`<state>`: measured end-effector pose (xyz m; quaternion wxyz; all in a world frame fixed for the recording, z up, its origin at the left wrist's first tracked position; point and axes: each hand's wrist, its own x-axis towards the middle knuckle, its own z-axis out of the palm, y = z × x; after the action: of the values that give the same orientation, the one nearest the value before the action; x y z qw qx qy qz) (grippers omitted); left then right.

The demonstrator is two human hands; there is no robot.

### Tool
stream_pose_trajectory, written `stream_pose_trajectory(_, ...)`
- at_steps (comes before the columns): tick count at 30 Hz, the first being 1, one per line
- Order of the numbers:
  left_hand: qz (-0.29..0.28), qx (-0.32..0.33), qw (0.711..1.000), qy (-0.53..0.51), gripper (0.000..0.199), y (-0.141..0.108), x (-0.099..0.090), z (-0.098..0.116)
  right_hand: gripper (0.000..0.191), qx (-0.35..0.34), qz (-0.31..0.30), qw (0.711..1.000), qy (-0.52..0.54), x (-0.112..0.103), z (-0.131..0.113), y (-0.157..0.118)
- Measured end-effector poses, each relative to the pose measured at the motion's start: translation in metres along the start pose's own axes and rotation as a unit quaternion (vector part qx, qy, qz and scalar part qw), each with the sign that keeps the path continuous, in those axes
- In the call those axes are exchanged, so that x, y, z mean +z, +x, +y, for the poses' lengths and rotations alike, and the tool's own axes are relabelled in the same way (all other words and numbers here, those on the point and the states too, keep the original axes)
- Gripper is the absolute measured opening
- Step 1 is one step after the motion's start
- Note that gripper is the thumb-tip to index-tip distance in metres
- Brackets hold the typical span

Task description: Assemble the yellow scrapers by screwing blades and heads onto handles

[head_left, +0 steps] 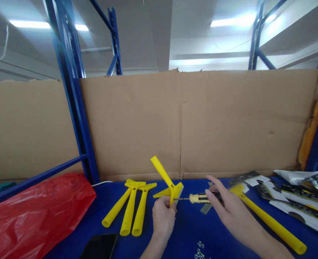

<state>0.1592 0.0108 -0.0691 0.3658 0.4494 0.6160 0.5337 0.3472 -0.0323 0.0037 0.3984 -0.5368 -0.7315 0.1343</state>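
Observation:
My left hand [163,216] is closed around the wide head of a yellow plastic scraper [161,169], whose tubular handle points up and to the left. A pale strip runs along the edge of that head. My right hand [229,205] grips a screwdriver [198,198] with a cream and black handle, its forefinger lifted. The thin shaft lies level and its tip meets the scraper head beside my left fingers; whether it sits in a screw cannot be made out. Behind the screwdriver lies a small flat greyish strip [206,208], partly hidden.
Three yellow scrapers [129,212] lie to the left, near a black phone [99,246] and a red plastic bag [40,212]. Another yellow scraper [276,223] and printed packages [304,201] are at right. Small metal pieces [199,250] lie in front. Cardboard [137,126] stands behind.

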Motion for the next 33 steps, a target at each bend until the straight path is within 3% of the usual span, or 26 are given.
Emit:
stream_pose_trajectory(5,-0.008,0.000,1.000,0.012,0.001,0.0006,-0.0005,0.0011,0.047,-0.035,-0.039,0.997,0.065,-0.0011,-0.0009,-0.0039)
stream_pose_trajectory(10,-0.016,-0.005,1.000,0.019,0.005,-0.0020,-0.0014,0.0043,0.042,-0.001,-0.041,0.999,-0.001,0.0001,-0.0032,-0.0005)
stream_pose_trajectory(13,-0.020,0.005,1.000,0.018,0.005,-0.0024,-0.0018,0.0045,0.045,0.016,-0.038,0.999,-0.023,0.0012,-0.0041,-0.0012)
stream_pose_trajectory(19,-0.018,0.002,1.000,0.024,0.006,-0.0014,-0.0009,0.0054,0.060,-0.031,-0.045,0.998,0.033,0.0016,0.0007,-0.0082)
stream_pose_trajectory(26,-0.016,0.012,1.000,0.022,0.009,-0.0007,0.0005,0.0023,0.036,-0.015,-0.001,0.999,0.028,0.0028,-0.0005,0.0002)
stream_pose_trajectory(29,-0.015,0.019,0.999,0.022,0.010,0.0003,0.0008,0.0008,0.039,0.003,0.001,1.000,0.006,0.0030,-0.0009,0.0003)
stream_pose_trajectory(33,-0.011,0.013,1.000,0.024,0.009,0.0001,0.0004,0.0014,0.050,-0.021,-0.020,0.999,0.032,0.0034,0.0031,-0.0044)
